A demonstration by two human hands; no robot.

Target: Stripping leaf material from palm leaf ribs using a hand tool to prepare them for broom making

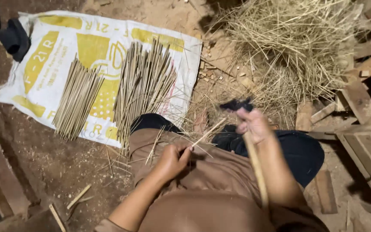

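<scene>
My left hand [172, 161] pinches the near end of a thin bamboo stick [207, 133] over my lap. My right hand [254, 124] is closed around a tool with a long pale wooden handle [256, 169] and a dark blurred tip [236, 104], held just beyond the stick's far end. I sit on the ground in brown clothes [211, 172]. Loose slivers lie across my thigh.
A white and yellow sack [56, 51] lies spread on the dirt floor to the left, carrying two piles of thin sticks [77, 99] [144, 83]. A heap of dry shavings [297, 47] fills the top right. Wooden planks [361, 146] lie at the right.
</scene>
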